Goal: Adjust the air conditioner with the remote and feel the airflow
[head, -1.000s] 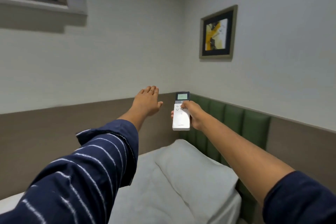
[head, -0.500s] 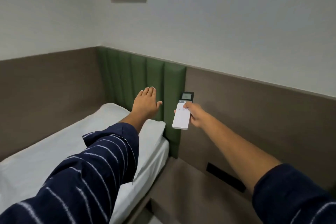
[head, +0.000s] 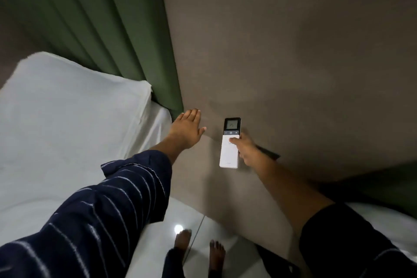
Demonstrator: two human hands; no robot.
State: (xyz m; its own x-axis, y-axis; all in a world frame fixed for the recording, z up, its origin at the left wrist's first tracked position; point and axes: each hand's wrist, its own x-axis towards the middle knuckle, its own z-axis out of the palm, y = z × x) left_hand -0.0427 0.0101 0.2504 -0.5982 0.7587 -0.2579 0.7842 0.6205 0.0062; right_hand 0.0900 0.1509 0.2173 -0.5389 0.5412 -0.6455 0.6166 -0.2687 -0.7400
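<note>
My right hand [head: 247, 150] grips a slim white remote [head: 229, 152] with a dark top and a small lit screen, thumb resting on its face below the button row. The remote points away from me, toward the brown wall panel. My left hand [head: 186, 130] is stretched out flat with fingers together and palm down, empty, a short way left of the remote and not touching it. The air conditioner is out of view.
A bed with a white pillow [head: 67, 106] and sheet fills the left. A green padded headboard [head: 108, 25] stands behind it. The brown wall panel [head: 293, 56] is ahead. My bare feet [head: 198, 248] stand on glossy white floor tiles below.
My view has swung down and to the right: the air conditioner and the framed picture have left the frame, floor and feet now show. Both arms stay outstretched, the remote still held.
</note>
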